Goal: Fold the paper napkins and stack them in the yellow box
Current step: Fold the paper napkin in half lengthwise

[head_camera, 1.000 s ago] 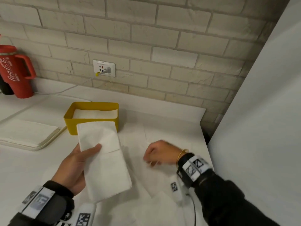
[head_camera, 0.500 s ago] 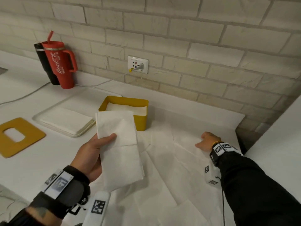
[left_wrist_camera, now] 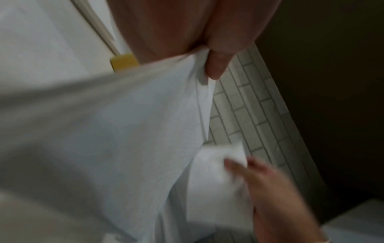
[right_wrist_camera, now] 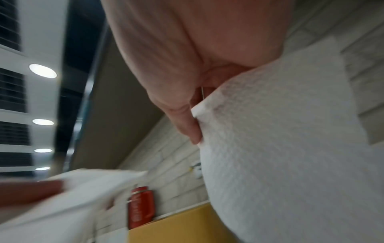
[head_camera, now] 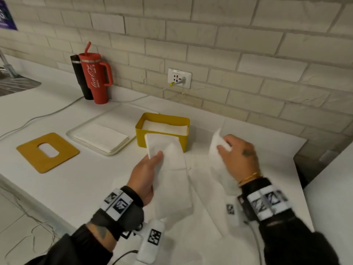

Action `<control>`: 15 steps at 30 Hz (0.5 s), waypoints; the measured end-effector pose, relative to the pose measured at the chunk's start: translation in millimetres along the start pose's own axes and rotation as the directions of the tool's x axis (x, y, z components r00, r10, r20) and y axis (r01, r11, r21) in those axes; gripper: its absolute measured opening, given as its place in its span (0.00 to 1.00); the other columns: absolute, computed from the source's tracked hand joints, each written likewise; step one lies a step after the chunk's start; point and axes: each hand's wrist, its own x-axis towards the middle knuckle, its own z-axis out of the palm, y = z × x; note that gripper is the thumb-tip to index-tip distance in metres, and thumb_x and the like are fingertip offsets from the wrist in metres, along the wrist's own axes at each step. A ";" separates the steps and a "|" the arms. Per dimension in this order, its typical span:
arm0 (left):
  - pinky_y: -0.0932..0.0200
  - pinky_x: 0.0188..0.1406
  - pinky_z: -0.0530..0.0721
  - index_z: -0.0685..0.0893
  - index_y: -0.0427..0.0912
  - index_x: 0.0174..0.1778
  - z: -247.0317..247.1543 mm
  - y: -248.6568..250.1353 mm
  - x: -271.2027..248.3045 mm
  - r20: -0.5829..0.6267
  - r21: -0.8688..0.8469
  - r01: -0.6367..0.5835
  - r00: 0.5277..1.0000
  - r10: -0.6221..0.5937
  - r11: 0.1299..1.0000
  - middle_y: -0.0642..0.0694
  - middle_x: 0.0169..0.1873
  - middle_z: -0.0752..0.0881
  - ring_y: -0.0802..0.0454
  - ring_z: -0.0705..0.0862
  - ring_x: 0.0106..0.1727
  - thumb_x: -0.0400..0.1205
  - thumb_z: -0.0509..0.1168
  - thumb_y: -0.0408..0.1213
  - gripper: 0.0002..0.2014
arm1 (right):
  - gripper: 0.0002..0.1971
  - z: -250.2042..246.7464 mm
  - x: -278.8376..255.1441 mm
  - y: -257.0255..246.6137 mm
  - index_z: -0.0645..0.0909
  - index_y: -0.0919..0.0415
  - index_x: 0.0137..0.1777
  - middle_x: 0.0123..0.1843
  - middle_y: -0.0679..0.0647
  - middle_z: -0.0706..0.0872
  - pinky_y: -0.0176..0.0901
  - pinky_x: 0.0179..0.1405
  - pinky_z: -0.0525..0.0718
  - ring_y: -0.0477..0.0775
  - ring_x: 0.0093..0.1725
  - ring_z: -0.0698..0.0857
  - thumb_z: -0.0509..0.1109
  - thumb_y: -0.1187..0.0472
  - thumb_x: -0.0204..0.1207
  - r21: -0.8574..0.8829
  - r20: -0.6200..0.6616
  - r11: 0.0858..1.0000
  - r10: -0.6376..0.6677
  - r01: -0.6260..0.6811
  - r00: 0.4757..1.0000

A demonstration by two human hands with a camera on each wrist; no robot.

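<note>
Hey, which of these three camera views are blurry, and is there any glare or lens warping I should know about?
Head view: mostly sharp, wide-angle bending of the brick wall, slight blur on the right hand. Left wrist view: dim, heavy motion smear across the napkin. Right wrist view: napkin texture fairly crisp, lower left smeared, bright ceiling lights but no washout.

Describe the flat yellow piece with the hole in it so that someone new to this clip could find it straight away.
Start at the red tumbler by the brick wall and come forward across the white counter. Left of the white tray, the yellow lid lies flat. Unlike the yellow box, it is a thin panel with an oval slot.
</note>
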 end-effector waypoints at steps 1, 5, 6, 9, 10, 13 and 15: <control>0.47 0.49 0.89 0.84 0.42 0.67 6.2 -4.3 -2.3 0.009 0.005 0.003 1.000 -0.003 1.000 0.41 0.52 0.94 0.44 0.93 0.49 0.90 0.62 0.40 0.13 | 0.05 7.9 -16.0 -19.7 0.83 0.57 0.41 0.41 0.59 0.85 0.49 0.39 0.77 0.63 0.40 0.83 0.74 0.62 0.79 -0.003 -0.021 0.997 -0.082 0.082 0.996; 0.46 0.53 0.89 0.84 0.40 0.67 19.3 -15.3 -11.0 0.046 0.001 0.040 0.998 -0.040 0.999 0.35 0.54 0.92 0.39 0.92 0.52 0.91 0.59 0.41 0.14 | 0.07 36.2 -71.5 -75.6 0.86 0.51 0.53 0.55 0.47 0.84 0.44 0.47 0.81 0.52 0.51 0.86 0.69 0.51 0.82 0.001 0.059 0.994 -0.107 0.107 0.992; 0.45 0.55 0.89 0.85 0.40 0.67 19.2 -17.0 -13.3 0.057 -0.001 0.051 0.997 -0.051 0.999 0.35 0.56 0.92 0.38 0.92 0.54 0.91 0.59 0.41 0.14 | 0.11 38.5 -81.7 -79.5 0.86 0.49 0.58 0.59 0.43 0.82 0.41 0.52 0.82 0.47 0.55 0.84 0.68 0.47 0.82 0.021 0.110 0.997 -0.080 0.078 0.991; 0.42 0.58 0.88 0.85 0.39 0.66 13.1 -24.0 -17.1 0.098 0.078 0.035 0.994 -0.042 0.996 0.34 0.56 0.92 0.35 0.91 0.57 0.88 0.65 0.39 0.13 | 0.14 35.6 -100.9 -76.1 0.85 0.46 0.64 0.64 0.36 0.83 0.32 0.59 0.80 0.37 0.57 0.82 0.67 0.47 0.81 0.108 0.191 0.994 -0.047 0.027 0.980; 0.42 0.55 0.89 0.85 0.38 0.66 10.8 -26.9 -17.5 0.100 0.126 0.018 0.995 -0.031 0.992 0.34 0.54 0.92 0.35 0.92 0.55 0.86 0.68 0.36 0.13 | 0.13 32.0 -104.3 -71.5 0.86 0.46 0.64 0.60 0.37 0.87 0.29 0.57 0.80 0.36 0.53 0.83 0.68 0.51 0.81 0.166 0.207 0.986 -0.036 0.001 0.978; 0.41 0.50 0.90 0.85 0.36 0.64 6.5 -33.6 -18.9 0.085 0.193 0.002 0.996 -0.018 0.981 0.34 0.50 0.93 0.34 0.92 0.51 0.82 0.72 0.30 0.14 | 0.11 16.4 -107.9 -56.0 0.90 0.46 0.56 0.39 0.45 0.90 0.29 0.43 0.83 0.42 0.38 0.86 0.72 0.60 0.80 0.401 0.274 0.903 0.043 -0.155 0.961; 0.40 0.51 0.91 0.85 0.38 0.64 5.3 -34.4 -19.7 0.097 0.207 -0.008 0.995 -0.012 0.978 0.36 0.50 0.93 0.35 0.93 0.51 0.80 0.74 0.29 0.16 | 0.07 6.5 -103.0 -46.9 0.91 0.48 0.48 0.39 0.47 0.92 0.36 0.41 0.86 0.45 0.35 0.87 0.74 0.62 0.79 0.530 0.261 0.803 0.154 -0.274 0.953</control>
